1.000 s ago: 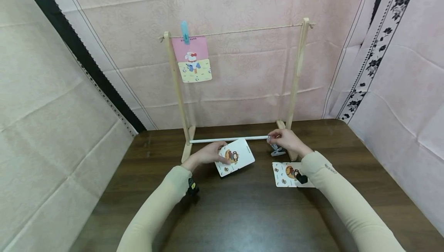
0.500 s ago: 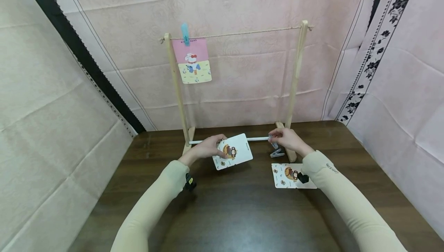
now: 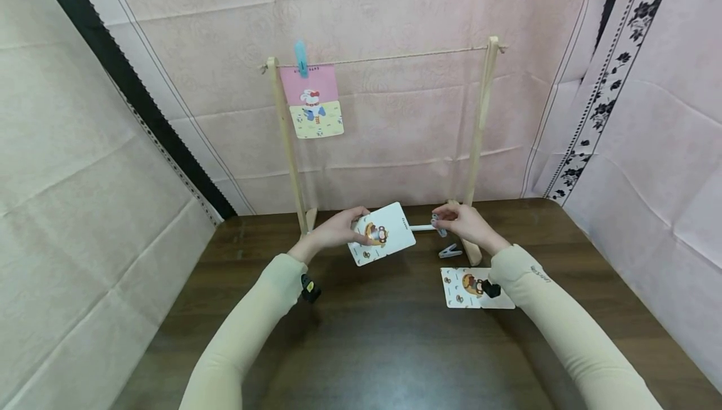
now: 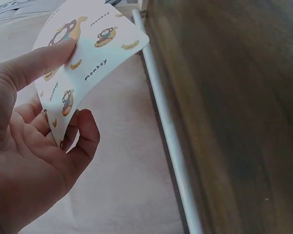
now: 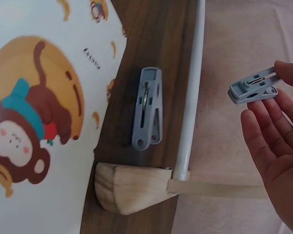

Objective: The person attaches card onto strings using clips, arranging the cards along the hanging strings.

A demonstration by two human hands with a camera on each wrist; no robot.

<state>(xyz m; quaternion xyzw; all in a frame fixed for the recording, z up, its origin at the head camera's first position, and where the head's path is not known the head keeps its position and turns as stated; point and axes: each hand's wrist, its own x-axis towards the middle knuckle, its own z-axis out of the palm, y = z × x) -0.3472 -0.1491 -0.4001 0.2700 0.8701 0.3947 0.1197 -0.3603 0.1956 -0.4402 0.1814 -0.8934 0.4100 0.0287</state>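
My left hand (image 3: 338,229) pinches a white card (image 3: 392,229) with monkey and banana prints, thumb on its printed face. The card is raised above the table in front of the white rod (image 4: 168,131) and bows between the fingers in the left wrist view. Between thumb and fingers, my right hand (image 3: 467,225) holds a grey-blue clothespin (image 5: 254,87) by its handle end, near the rod's right end. Another grey-blue clothespin (image 5: 147,109) lies on the table below that hand. A second monkey card (image 3: 459,286) lies flat under the right wrist, partly covered by it.
A wooden rack rises at the back, with a left post (image 3: 286,140), a right post (image 3: 482,115) and a string (image 3: 395,57) across the top. From the string's left end hangs a pink-and-yellow card (image 3: 314,93), clipped by a blue clothespin (image 3: 301,60). Cloth surrounds the table (image 3: 383,341).
The left hand has lifted its card a little higher, turning it slightly. The right hand keeps its clothespin, now visibly apart from the one on the table.
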